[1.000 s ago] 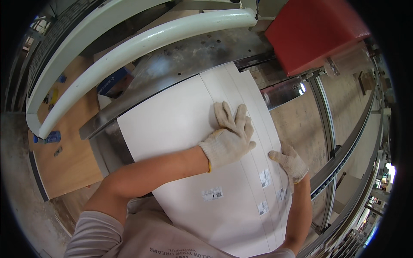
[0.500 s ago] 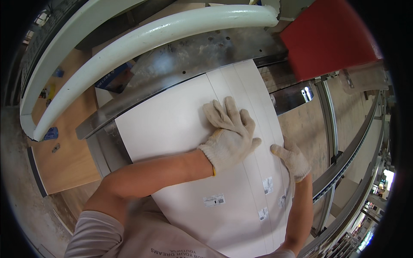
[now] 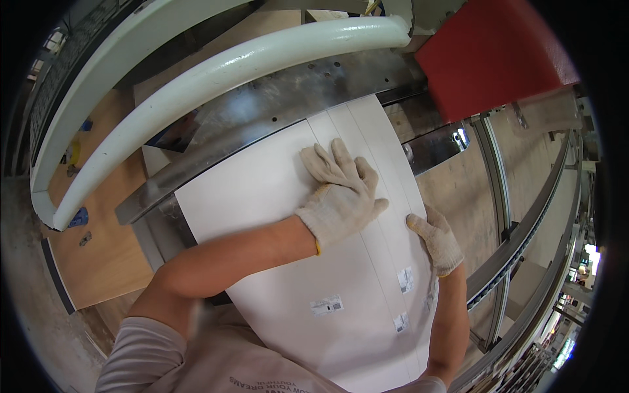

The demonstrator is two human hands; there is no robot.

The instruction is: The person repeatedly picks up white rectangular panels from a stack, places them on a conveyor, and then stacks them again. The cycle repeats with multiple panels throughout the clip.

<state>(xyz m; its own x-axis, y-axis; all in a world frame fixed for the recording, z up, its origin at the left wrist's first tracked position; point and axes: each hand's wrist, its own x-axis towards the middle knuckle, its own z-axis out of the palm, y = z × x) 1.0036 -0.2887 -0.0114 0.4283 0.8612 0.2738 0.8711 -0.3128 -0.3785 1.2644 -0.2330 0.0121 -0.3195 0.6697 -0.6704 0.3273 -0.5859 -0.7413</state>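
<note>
- The white panels [image 3: 282,262] lie flat on the metal table [image 3: 288,105], near ends by the person's body.
- Right hand [image 3: 437,237] grips the panels' right edge; left hand [image 3: 341,190] presses flat, fingers spread.
- Far ends reach under the white guard bar [image 3: 216,72]; most of the length seems not yet fed.

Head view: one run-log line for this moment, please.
left hand flat on white panels | right hand at right edge | panels under metal guard
</note>
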